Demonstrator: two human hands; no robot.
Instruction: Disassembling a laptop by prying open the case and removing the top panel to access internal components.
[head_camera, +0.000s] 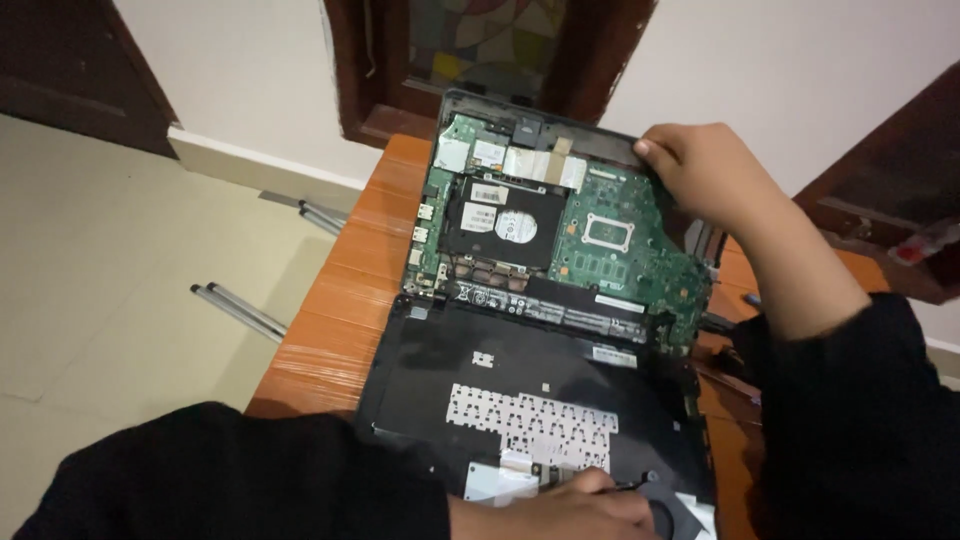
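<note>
An opened laptop lies on a wooden table (330, 330). Its base half (560, 230) is tilted up, showing a green circuit board (620, 255) and a black hard drive (500, 222). My right hand (705, 175) grips the top right edge of this raised half. The black upper cover (450, 380), turned underside up with the pale keyboard back (530, 420), lies flat in front. My left hand (560, 510) rests at the near edge of that cover, fingers curled by a thin black cable (630, 486); what it grips is hard to see.
Two metal rods (240, 312) lie on the tiled floor at the left, with more rods (320, 215) near the wall. A dark wooden window frame (365, 70) stands behind the table. Dark furniture (890, 200) is at the right.
</note>
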